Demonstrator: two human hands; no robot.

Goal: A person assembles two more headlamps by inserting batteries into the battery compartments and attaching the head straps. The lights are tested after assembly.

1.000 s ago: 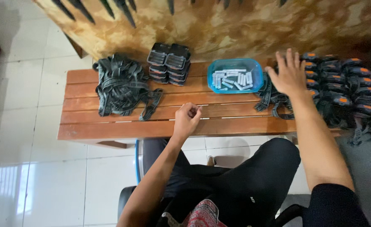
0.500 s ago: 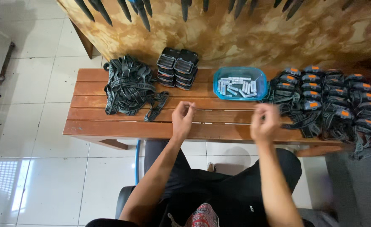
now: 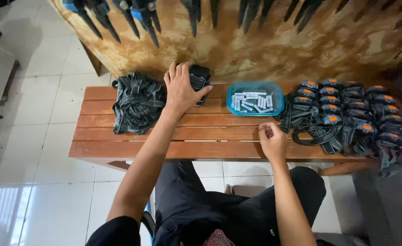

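On black lamp bodies (image 3: 200, 77), left hand (image 3: 181, 89) spread (right hand (image 3: 272, 140) curled).

One wooden bench (image 3: 132, 148), one blue tray (image 3: 278, 102) of small grey cells — too many to count. Two hands — left hand (image 3: 180, 89), right hand (image 3: 271, 141). One strap pile (image 3: 135, 102); headlamps (image 3: 346, 109) roughly twenty.

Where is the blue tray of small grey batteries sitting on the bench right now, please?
In the head view, the blue tray sits at the bench's far edge, right of centre, between the left hand and the headlamps.
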